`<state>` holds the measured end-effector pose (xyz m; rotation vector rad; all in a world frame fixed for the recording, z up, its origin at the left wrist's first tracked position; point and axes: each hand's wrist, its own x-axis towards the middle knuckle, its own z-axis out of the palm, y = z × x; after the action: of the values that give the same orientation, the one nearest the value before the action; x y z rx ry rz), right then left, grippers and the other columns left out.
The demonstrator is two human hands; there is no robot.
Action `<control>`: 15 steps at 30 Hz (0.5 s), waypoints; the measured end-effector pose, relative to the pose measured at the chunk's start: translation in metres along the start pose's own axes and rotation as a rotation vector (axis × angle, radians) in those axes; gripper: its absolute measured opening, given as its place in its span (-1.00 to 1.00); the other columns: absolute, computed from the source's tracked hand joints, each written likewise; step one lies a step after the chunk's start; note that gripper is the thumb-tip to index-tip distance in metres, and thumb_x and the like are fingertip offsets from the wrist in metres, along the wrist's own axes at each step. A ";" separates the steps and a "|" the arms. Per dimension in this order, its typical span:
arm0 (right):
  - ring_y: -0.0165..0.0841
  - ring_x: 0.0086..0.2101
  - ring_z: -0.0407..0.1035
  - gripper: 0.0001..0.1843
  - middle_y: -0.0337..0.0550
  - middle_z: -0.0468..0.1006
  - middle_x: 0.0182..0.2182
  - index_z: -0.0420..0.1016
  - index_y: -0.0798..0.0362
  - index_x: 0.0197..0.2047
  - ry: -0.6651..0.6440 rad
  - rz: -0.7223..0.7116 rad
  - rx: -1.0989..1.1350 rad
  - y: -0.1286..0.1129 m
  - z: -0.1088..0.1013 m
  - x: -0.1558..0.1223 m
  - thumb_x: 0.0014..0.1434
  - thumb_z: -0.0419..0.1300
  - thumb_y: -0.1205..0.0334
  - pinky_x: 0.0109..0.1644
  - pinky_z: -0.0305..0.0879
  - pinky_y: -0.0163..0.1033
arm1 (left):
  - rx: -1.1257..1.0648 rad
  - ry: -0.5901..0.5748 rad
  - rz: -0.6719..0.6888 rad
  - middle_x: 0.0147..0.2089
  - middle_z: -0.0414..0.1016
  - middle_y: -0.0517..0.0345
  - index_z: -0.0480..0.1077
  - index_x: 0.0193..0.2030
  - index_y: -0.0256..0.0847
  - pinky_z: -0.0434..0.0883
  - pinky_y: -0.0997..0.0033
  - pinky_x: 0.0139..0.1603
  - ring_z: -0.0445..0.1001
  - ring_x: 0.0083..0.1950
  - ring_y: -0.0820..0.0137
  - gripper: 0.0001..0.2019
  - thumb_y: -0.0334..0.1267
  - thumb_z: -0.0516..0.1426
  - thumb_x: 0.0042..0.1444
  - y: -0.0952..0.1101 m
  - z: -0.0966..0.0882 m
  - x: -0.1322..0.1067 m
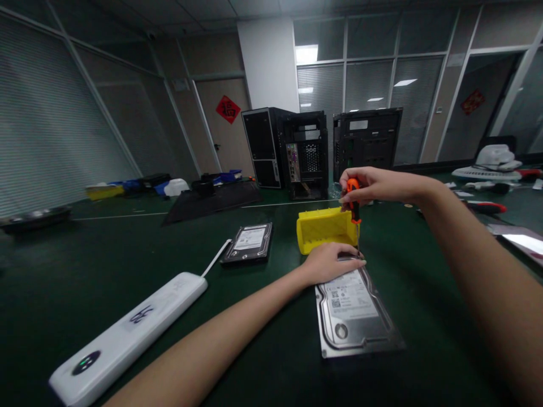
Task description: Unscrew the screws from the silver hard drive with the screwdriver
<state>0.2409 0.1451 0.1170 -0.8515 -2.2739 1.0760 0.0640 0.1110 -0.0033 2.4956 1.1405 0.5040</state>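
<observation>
A silver hard drive (352, 308) with a white label lies flat on the green table in front of me. My left hand (328, 263) is closed over its far end, the fingertips near the far right corner. An orange and black screwdriver (354, 198) stands upright in my right hand (362, 183), its handle gripped by the fingers from above. The screwdriver's shaft points down at that same corner, beside my left fingertips. Where exactly the tip sits is hidden. Just behind the drive, a yellow plastic bin (324, 229) lies with its opening toward me.
Left of the bin lies a second hard drive (249, 243). A long white device (136, 333) with a cable stretches along the left front. Computer cases (305, 152) stand at the back, near a black mat (216, 198). Red-handled pliers (486, 207) are at the right.
</observation>
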 end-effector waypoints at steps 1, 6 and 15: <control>-0.33 -0.30 0.45 -0.76 -0.18 0.50 -0.38 0.25 0.04 -0.26 -0.004 0.005 -0.003 0.000 0.000 0.000 0.01 0.22 0.26 -0.32 0.36 -0.29 | -0.003 0.000 -0.004 -0.03 0.51 0.18 0.44 -0.06 -0.07 0.33 0.33 -0.08 0.45 -0.03 0.25 -0.61 0.09 0.01 0.13 0.000 0.000 0.000; -0.32 -0.26 0.45 -0.74 -0.17 0.49 -0.35 0.22 0.04 -0.24 -0.023 0.009 -0.031 -0.001 0.001 0.000 0.02 0.22 0.24 -0.27 0.37 -0.26 | -0.028 -0.006 0.006 -0.04 0.51 0.19 0.44 -0.07 -0.06 0.33 0.35 -0.09 0.45 -0.03 0.26 -0.62 0.09 0.01 0.13 0.000 0.000 -0.001; -0.29 -0.26 0.46 -0.73 -0.18 0.51 -0.36 0.24 0.01 -0.28 -0.051 0.014 0.032 0.006 0.000 0.004 -0.01 0.24 0.20 -0.19 0.38 -0.16 | -0.040 -0.015 0.013 -0.04 0.51 0.20 0.45 -0.07 -0.05 0.32 0.38 -0.10 0.45 -0.04 0.28 -0.61 0.09 0.00 0.14 0.000 0.002 -0.002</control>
<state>0.2404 0.1512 0.1130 -0.8377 -2.2887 1.1498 0.0632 0.1090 -0.0052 2.4697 1.0991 0.5059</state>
